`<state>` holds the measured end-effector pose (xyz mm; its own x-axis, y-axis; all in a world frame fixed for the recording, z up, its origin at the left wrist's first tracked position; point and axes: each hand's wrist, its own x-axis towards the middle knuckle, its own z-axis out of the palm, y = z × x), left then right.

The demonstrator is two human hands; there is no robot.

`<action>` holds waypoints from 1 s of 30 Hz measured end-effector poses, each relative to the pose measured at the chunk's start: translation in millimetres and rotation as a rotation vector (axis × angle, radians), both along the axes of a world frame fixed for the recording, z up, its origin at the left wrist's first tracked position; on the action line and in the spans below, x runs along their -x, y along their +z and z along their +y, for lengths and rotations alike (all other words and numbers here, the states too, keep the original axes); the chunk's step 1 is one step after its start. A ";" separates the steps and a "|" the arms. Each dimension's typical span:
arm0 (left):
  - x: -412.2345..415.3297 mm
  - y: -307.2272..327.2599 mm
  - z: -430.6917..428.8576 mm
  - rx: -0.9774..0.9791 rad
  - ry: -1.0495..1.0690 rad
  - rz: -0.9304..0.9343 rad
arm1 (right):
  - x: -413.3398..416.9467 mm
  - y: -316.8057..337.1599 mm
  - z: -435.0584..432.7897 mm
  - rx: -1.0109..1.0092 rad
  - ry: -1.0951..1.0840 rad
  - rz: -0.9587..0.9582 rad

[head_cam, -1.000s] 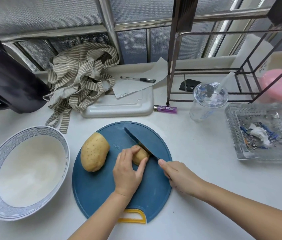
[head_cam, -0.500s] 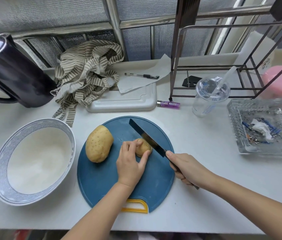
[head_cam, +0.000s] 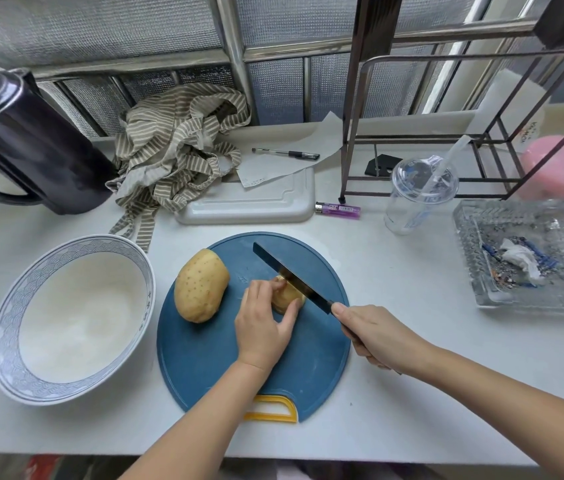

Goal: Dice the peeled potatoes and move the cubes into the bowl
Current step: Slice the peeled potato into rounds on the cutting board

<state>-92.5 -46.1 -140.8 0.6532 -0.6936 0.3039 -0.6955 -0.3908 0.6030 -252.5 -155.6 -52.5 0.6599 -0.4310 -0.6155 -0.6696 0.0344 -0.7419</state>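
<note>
Round blue plastic cutting board (head_cam: pixel 204 368) on pale counter (head_cam: pixel 394 282). Left hand (head_cam: pixel 263 327), fingers (head_cam: pixel 256 292) curled, pinning small tan potato (head_cam: pixel 285 296) at board centre, likely to steady it. Right hand (head_cam: pixel 377 336) fingers wrapped round dark-bladed knife (head_cam: pixel 291 277), edge on potato. Potatoes: two; larger potato (head_cam: pixel 201 285) left of centre. Patterned white bowl (head_cam: pixel 72 317), one, left of board, no cubes.

Bowl (head_cam: pixel 72 320) left of board (head_cam: pixel 204 368); 2 potatoes (head_cam: pixel 201 285) on board.
</note>
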 end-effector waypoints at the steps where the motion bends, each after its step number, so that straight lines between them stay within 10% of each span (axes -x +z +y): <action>1: 0.2 0.4 0.0 0.002 0.002 0.000 | -0.1 -0.5 0.1 0.000 -0.001 0.004; 30: -3.1 -4.0 -0.3 0.015 -0.021 -0.005 | -22.0 -36.6 1.3 -0.092 -0.020 0.030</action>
<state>-89.4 -46.5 -144.8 0.6370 -0.7024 0.3176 -0.7065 -0.3670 0.6051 -230.5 -154.3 -89.1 0.6323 -0.3845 -0.6726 -0.6903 0.1146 -0.7144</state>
